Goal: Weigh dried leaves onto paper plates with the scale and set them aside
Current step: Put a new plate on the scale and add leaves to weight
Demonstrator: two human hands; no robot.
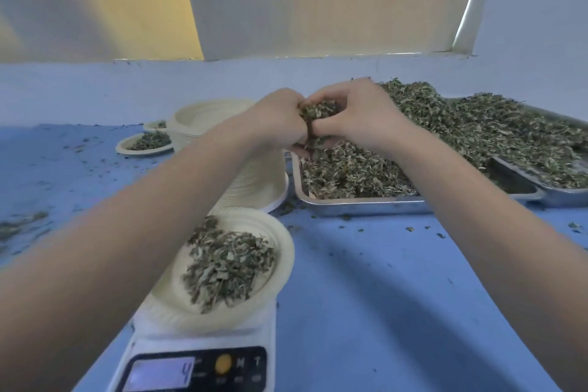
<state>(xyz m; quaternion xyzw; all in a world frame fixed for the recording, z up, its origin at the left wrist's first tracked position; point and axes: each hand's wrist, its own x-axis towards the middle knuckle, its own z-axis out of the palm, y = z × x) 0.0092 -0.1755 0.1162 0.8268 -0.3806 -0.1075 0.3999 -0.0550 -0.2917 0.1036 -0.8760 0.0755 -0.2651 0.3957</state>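
A white digital scale [203, 369] stands at the near edge, its display reading 4. On it sits a paper plate [280, 267] with a small heap of dried leaves [226, 264]. Beyond it, a metal tray [359, 203] holds a large pile of dried leaves [445, 130]. Over the tray's left end, my left hand [276, 121] and my right hand [359, 114] are cupped together, holding a clump of leaves [318, 110] between them.
A tall stack of paper plates [203, 114] stands behind my left forearm, with more plates [257, 188] lying beside the tray. Two filled plates [144, 143] sit at the far left. A second metal tray [563, 192] overlaps the first at right. Leaf crumbs dot the blue tabletop.
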